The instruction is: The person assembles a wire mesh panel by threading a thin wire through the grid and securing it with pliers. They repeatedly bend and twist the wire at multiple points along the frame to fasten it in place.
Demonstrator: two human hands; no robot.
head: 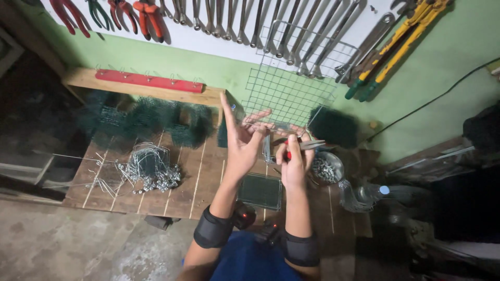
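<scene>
- Up front, my left hand (242, 140) is raised over the table (198, 187), fingers spread apart, index pointing up, fingertips touching a thin wire piece (276, 126) held between both hands.
- My right hand (294, 161) is clamped on red-handled pliers (304, 144); the nose points right, just beside the wire piece.
- Can't tell exactly how the wire piece is shaped, too thin and blurred.
- Black bands (213, 229) sit on both my forearms; blue clothing (250, 260) below.
- Under my hands: a small dark green mesh panel (260, 190) lies flat on the table.
- Just right of my right hand: round metal bowl (328, 167) with small silver bits inside.
- Further right: clear plastic bottle with blue cap (376, 192) lying near the table's edge.
- Left on the table: a heap of bent silver wire hooks (148, 169), well apart from my hands.
- Behind that, dark green mesh bundles (146, 119) along the back of the table, one more (333, 126) to the right.
- A wire grid panel (289, 93) leans upright against the green wall (448, 67) behind my hands.
- Wooden shelf with a red hook strip (148, 80) on the wall, left.
- White board above holds wrenches (271, 23), red pliers (148, 15), yellow-handled bolt cutters (401, 41).
- Concrete floor (62, 244) lower left.
</scene>
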